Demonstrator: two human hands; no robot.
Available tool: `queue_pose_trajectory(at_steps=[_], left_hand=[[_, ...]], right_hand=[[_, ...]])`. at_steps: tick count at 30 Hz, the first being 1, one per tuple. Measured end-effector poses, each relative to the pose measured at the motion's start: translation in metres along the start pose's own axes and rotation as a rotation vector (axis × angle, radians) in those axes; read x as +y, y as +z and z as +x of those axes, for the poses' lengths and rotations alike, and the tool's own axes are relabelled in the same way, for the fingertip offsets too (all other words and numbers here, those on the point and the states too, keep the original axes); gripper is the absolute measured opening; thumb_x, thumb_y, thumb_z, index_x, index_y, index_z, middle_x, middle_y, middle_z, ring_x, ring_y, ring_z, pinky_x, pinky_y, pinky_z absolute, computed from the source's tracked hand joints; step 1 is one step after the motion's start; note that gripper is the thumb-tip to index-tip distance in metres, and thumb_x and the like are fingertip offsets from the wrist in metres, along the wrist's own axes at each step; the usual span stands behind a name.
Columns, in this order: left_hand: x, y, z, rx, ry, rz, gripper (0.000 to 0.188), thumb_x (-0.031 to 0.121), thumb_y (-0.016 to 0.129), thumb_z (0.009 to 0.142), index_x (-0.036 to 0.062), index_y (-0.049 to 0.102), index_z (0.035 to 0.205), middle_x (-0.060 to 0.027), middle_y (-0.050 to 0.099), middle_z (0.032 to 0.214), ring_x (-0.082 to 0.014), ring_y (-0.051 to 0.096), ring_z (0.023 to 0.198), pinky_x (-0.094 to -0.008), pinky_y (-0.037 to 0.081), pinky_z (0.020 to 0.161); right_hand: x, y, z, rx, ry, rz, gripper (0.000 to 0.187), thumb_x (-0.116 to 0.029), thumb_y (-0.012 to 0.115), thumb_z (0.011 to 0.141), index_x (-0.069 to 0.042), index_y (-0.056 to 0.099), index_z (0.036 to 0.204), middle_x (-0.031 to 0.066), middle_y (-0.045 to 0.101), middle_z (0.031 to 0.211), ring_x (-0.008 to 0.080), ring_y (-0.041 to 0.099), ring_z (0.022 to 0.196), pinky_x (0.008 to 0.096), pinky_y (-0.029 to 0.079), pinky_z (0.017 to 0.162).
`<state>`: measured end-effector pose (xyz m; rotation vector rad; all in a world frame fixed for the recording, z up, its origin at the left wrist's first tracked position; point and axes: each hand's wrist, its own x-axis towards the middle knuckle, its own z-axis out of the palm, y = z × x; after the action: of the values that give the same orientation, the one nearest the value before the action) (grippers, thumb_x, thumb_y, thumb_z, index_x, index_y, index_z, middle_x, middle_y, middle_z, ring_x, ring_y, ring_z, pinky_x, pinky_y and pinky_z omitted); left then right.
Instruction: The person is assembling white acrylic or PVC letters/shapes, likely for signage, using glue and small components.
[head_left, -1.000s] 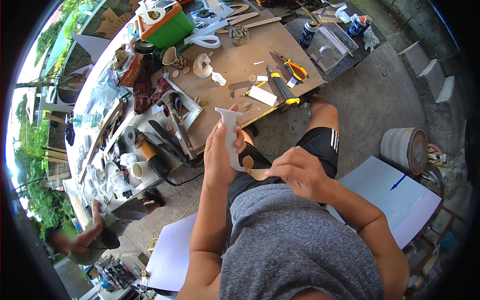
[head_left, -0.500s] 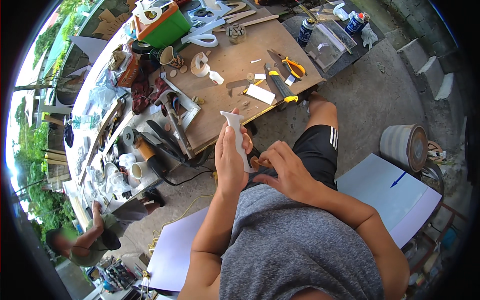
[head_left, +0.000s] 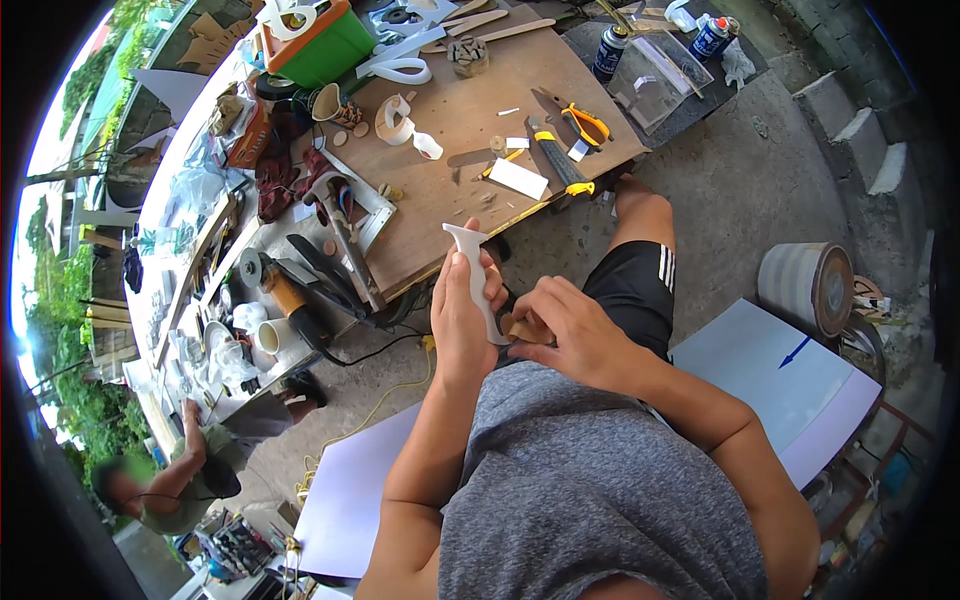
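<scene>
My left hand [head_left: 459, 318] is wrapped round a white curved cut-out piece [head_left: 474, 268] with a flared upper end, held upright above my lap. Close on its right, my right hand [head_left: 568, 328] pinches a small folded brown piece [head_left: 521, 331] that looks like sandpaper. The brown piece is at the lower end of the white cut-out; whether the two touch is hard to tell. Beyond my hands, a utility knife [head_left: 560, 158], pliers [head_left: 583, 122] and a white rectangular block [head_left: 519, 180] lie on the wooden tabletop [head_left: 440, 225].
A hammer [head_left: 345, 240] and an angle grinder [head_left: 282, 290] lie at the table's left edge. A green bin [head_left: 318, 50] stands at the back left, spray cans [head_left: 713, 38] at the back right. White sheets [head_left: 750, 370] flank me. Another person [head_left: 195, 465] is at lower left.
My right hand has shifted slightly, turning the brown piece so that more of it shows. The left hand keeps its hold on the white cut-out. The view has moved a little.
</scene>
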<state>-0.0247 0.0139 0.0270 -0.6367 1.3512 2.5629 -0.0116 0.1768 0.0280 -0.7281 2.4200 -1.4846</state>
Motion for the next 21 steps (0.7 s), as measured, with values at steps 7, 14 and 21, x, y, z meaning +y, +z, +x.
queue_pose_trajectory(at_steps=[7,14,21], left_hand=[[-0.001,0.003,0.0,0.0,0.055,0.026,0.052,0.026,0.037,0.107,-0.001,0.033,0.151,-0.0016,0.048,0.097,-0.0066,0.041,0.074,-0.0223,0.037,0.062],[-0.003,0.002,-0.001,-0.023,0.041,0.076,0.05,0.026,0.036,0.108,0.0006,0.036,0.151,-0.0011,0.047,0.098,-0.006,0.041,0.073,-0.0224,0.037,0.061],[-0.006,0.001,0.0,-0.007,-0.006,0.105,0.048,0.028,0.038,0.108,0.0028,0.041,0.149,-0.0007,0.046,0.099,-0.0055,0.04,0.072,-0.0223,0.037,0.061]], right_hand=[[0.004,0.013,-0.007,-0.024,0.059,0.02,0.025,-0.014,0.079,0.078,-0.005,0.063,0.095,0.0098,0.055,0.087,0.0291,0.058,0.085,0.0394,0.049,0.076],[0.0,0.008,-0.005,-0.067,0.179,0.174,0.017,-0.007,0.076,0.08,-0.005,0.064,0.092,0.0107,0.055,0.089,0.0304,0.059,0.085,0.0404,0.05,0.073],[0.008,0.006,-0.004,0.016,-0.063,0.025,0.024,0.0,0.073,0.075,-0.004,0.059,0.094,0.0117,0.056,0.092,0.0327,0.06,0.087,0.0427,0.05,0.077]])
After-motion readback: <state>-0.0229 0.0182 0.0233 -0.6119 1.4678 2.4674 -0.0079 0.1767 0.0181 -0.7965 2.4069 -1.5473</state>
